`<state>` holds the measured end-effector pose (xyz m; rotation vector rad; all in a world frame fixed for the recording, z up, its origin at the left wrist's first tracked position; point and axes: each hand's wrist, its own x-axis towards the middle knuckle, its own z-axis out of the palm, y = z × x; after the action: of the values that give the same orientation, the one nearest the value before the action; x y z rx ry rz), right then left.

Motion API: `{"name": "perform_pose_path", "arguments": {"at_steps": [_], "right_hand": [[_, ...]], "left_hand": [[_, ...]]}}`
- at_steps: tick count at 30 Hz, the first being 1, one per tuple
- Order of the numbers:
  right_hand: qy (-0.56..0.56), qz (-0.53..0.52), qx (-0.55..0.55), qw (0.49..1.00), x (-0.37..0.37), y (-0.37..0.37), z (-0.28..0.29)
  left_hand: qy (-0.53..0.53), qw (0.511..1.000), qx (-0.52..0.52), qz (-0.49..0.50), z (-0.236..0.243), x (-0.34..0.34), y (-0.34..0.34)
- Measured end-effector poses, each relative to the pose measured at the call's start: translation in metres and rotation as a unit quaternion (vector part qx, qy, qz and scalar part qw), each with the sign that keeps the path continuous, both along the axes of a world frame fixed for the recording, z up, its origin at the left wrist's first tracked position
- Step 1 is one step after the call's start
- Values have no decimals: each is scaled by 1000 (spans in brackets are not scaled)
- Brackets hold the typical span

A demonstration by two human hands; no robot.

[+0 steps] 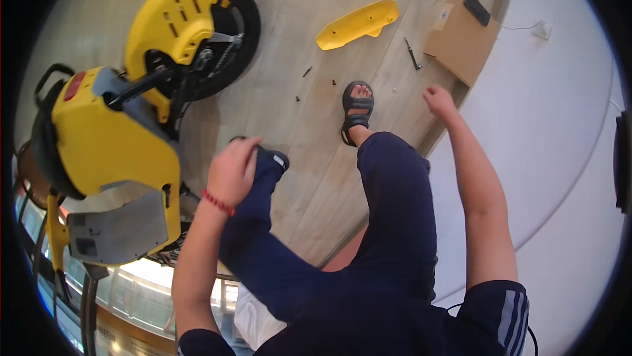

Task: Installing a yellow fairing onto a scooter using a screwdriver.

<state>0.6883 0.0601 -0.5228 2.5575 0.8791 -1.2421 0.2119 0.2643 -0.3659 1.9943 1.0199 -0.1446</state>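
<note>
My left hand (234, 168), with a red bead bracelet (218, 203) at the wrist, hangs loosely beside my left shin. Its fingers reach forward and look empty, though their tips are partly hidden. On the other side my right hand (438, 101) is up near the wall with its fingers curled in, nothing visible in them. A thin dark tool with a bent end (413, 53) lies on the floor ahead of it. Farther off is a curved yellow plastic cover (357, 24) with holes. Small dark screws (334, 82) and a longer dark piece (307, 72) are scattered before my feet.
A yellow and grey electric scooter or bike body (115, 139) lies at the left, its black-tyred wheel (240, 43) and yellow fender towards the far side. By the right wall, a cardboard box (454, 43) carries a black flat object (476, 10). A wire runs to a wall plug (542, 30).
</note>
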Motion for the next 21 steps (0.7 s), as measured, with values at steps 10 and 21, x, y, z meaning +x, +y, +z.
{"name": "perform_pose_path", "arguments": {"at_steps": [10, 21], "right_hand": [[-157, -4, 258, 953, 70, 68, -165], [3, -150, 437, 887, 69, 112, -237]], "left_hand": [[-42, 983, 135, -116, -255, 172, 26], [44, 981, 164, -95, -359, 210, 14]]}}
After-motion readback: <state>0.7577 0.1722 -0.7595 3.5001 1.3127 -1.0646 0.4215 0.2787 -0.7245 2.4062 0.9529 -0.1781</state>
